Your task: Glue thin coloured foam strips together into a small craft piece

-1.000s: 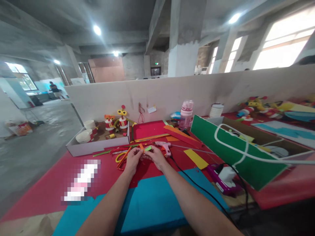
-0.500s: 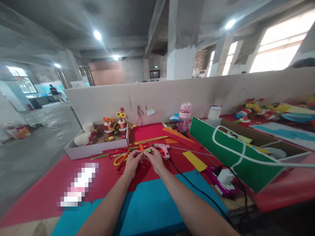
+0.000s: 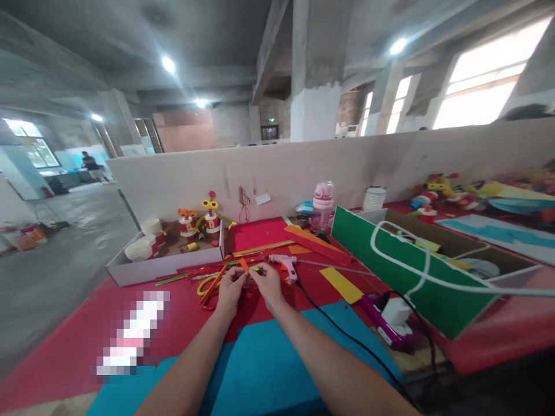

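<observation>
Over red desk [image 3: 186, 315], pinched orange strip [image 3: 244, 264] in left grip [image 3: 231, 288] and green piece [image 3: 255, 268] in right grip [image 3: 268, 285], best kept light and steady.

Along a pale partition [image 3: 173, 176] we see a white card [image 3: 262, 199] and, to its left, a dark red cord [image 3: 244, 209] hanging. A pink bottle [image 3: 321, 211] stands in front of it, just beside a blue-and-white packet [image 3: 304, 208]. Beyond, we make out a pillar [image 3: 315, 110] with a white lower part, 4 glowing ceiling lights [image 3: 168, 64], and 1 person [image 3: 89, 164] standing far off at left, near a window [image 3: 30, 141].
</observation>
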{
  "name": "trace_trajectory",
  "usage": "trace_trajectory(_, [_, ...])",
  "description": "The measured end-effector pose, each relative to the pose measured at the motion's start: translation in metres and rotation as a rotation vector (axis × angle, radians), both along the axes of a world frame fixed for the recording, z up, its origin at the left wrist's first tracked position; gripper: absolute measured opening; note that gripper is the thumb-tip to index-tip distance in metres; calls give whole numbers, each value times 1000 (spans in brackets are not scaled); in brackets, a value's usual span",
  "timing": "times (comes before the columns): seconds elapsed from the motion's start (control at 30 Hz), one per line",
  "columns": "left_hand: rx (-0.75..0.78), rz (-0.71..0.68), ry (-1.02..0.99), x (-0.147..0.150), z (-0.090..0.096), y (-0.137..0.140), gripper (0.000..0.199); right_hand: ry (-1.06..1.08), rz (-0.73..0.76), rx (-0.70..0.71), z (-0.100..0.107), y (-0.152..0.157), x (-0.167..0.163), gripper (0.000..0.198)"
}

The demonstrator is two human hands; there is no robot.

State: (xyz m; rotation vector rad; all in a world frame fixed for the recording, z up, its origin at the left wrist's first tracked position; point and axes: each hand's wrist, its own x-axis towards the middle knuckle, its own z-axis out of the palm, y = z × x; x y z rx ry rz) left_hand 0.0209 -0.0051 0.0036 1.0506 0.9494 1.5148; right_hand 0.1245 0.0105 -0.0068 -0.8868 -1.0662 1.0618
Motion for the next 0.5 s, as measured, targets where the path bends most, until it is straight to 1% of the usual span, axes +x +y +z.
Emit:
trace_trajectory(0.13, [-35,20,8,0,0,0,32,-89,-74,28,-1,-1,0,17])
trace_trajectory(0.27, [-51,60,20,-2,0,2,32,-220,-160,66,4,-5,0,17])
trace_trajectory(0.3, [-43,70,12,-2,0,3,33,-227,-151,70,6,-6,0,18])
trace_trajectory(0.37, [-25,81,-12,-4,1,4,34,-185,-57,57,11,-7,2,25])
trace_trajectory(0.43, [-6,89,-26,-7,3,6,35,-63,68,-2,16,-6,4,36])
trace_trajectory(0.5, [11,99,-34,-9,6,7,35,115,124,-109,18,-3,8,47])
